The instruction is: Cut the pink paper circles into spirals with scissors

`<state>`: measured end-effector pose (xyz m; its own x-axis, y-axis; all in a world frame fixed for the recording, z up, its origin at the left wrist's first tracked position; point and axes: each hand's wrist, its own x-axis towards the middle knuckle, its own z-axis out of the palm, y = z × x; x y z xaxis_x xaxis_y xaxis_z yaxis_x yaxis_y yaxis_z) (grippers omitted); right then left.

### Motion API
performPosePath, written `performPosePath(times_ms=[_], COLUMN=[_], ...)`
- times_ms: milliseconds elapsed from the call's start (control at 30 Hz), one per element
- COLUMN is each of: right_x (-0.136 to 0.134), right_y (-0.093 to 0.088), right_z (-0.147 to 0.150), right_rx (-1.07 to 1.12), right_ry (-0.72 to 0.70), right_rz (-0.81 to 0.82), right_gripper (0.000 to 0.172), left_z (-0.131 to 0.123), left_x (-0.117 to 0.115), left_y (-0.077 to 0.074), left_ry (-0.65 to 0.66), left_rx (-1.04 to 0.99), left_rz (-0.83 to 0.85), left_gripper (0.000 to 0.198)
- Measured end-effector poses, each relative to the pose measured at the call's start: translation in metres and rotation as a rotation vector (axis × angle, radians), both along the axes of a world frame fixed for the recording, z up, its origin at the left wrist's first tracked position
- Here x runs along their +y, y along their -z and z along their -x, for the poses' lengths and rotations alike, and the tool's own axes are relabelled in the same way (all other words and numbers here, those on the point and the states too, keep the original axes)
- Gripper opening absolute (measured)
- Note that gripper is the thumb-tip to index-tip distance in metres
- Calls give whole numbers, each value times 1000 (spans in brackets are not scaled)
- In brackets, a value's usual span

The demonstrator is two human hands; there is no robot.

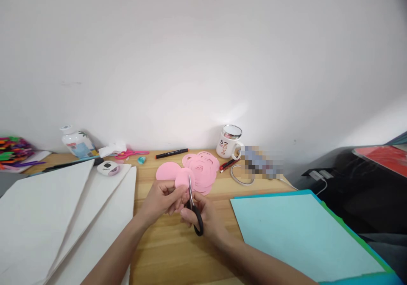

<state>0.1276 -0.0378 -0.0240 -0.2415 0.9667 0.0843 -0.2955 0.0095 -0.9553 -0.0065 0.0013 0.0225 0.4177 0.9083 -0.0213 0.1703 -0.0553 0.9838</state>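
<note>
My left hand pinches the lower edge of a round pink paper piece, holding it up off the table. A pair of black-handled scissors is gripped in my right hand, blades pointing up and lying across the right part of the pink circle. Whether the blades are cutting paper, I cannot tell. Behind the hands lies a pile of pink paper cut-outs, some with spiral or ring-like cuts. A plain pink paper circle rests just left of the pile.
White sheets cover the table's left side; turquoise sheets lie at right. Along the wall stand a white bottle, pink scissors, a black marker and a white mug. A correction tape sits on the paper.
</note>
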Motion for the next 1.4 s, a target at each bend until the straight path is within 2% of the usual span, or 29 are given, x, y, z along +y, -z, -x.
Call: performPosePath(times_ms=[233,600,833,1100,1400], right_x=[-1,-2,-2,0,0], right_y=[-2,4,1,0,-2], right_z=[0,0,2,-1,-1], right_rx=[-28,-21,-40,-5,-8], right_ry=[5,11,12,22,22], right_rz=[54,47,29,-33,-7], right_gripper=[37,38,40,36,41], left_z=[3,4,1,0,2], left_x=[1,2,0,-1,0], left_y=[-3,-5,-2,2,-1], left_ry=[-46,-146,-73,-4,-33], left_rx=[2,-42,65,13,-6], left_rz=[-23,-92,-88,3,-23], left_gripper=[41,41,42,34,38])
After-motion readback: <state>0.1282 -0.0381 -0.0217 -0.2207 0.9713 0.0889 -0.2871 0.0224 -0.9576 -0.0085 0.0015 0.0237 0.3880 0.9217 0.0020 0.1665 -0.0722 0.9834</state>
